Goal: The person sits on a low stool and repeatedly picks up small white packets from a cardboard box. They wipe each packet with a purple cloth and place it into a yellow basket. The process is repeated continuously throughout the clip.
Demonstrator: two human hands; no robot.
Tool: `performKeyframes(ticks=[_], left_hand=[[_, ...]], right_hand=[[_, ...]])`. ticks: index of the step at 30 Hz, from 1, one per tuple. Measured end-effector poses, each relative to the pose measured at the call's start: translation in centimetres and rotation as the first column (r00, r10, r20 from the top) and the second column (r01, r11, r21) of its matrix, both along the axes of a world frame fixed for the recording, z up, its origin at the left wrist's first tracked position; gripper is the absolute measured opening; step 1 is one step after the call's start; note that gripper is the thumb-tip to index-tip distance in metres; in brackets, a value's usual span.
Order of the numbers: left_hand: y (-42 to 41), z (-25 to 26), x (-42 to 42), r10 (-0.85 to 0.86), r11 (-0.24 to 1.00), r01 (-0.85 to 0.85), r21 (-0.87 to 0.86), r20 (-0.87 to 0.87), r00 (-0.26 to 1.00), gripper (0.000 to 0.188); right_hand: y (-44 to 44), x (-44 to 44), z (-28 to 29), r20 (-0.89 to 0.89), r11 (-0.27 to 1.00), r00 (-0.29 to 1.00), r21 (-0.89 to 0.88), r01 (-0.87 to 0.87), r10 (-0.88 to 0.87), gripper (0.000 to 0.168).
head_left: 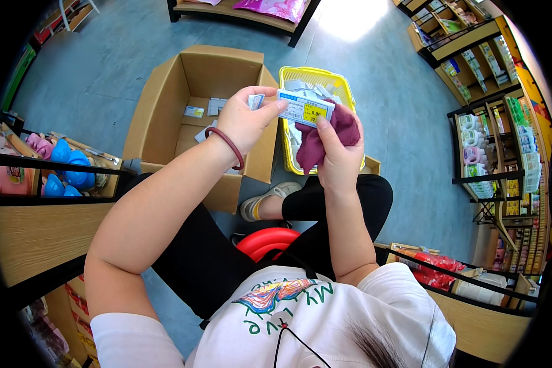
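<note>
My left hand (pixel 246 117) pinches the left end of an electronic-style price label (pixel 299 106) with a blue, white and yellow face. Tucked in the same hand is a second label (pixel 255 101), partly hidden by the fingers. My right hand (pixel 340 158) grips the first label's right end with the thumb on its face, and also holds a maroon cloth (pixel 312 146) bunched behind it. Below the hands, an open cardboard box (pixel 163 99) has several labels (pixel 194 112) lying on its bottom. Beside it a yellow plastic basket (pixel 313 70) holds many more labels (pixel 306 87).
Black-framed wooden shelves with goods stand at the left (pixel 50 225) and lower right (pixel 478 317). Stocked shelving (pixel 497 138) runs along the right. A low display rack (pixel 239 16) stands ahead. A red round stool (pixel 269 241) is beneath me, between my legs.
</note>
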State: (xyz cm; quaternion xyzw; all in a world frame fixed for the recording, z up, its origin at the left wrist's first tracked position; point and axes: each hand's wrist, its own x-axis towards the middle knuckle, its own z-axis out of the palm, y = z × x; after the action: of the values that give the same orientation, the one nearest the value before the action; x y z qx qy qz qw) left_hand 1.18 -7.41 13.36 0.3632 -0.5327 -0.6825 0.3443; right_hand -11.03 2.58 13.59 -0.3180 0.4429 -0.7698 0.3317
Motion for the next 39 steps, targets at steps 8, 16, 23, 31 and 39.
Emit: performKeyframes(ticks=[8, 16, 23, 31, 39], left_hand=[[0.2, -0.4, -0.1, -0.165, 0.918, 0.212, 0.335, -0.164, 0.973, 0.022], [-0.1, -0.2, 0.1, -0.121, 0.967, 0.135, 0.217, -0.075, 0.99, 0.024], [-0.1, -0.1, 0.3, -0.157, 0.971, 0.146, 0.19, 0.043, 0.987, 0.026], [0.6, -0.2, 0.1, -0.286, 0.95, 0.26, 0.173, 0.142, 0.948, 0.028], [0.3, -0.7, 0.0, -0.228, 0.97, 0.22, 0.103, 0.075, 0.971, 0.027]], right_hand=[[-0.2, 0.7, -2.1, -0.836, 0.914, 0.37, -0.354, 0.198, -0.404, 0.031], [-0.1, 0.3, -2.8, -0.923, 0.934, 0.163, -0.356, -0.01, -0.349, 0.031], [0.7, 0.0, -1.1, -0.973, 0.97, 0.156, -0.193, -0.148, -0.17, 0.031], [-1.0, -4.0, -0.2, -0.954, 0.987, 0.292, -0.014, 0.158, -0.06, 0.031], [1.0, -3.5, 0.1, -0.814, 0.982, 0.577, 0.046, 0.181, -0.068, 0.033]])
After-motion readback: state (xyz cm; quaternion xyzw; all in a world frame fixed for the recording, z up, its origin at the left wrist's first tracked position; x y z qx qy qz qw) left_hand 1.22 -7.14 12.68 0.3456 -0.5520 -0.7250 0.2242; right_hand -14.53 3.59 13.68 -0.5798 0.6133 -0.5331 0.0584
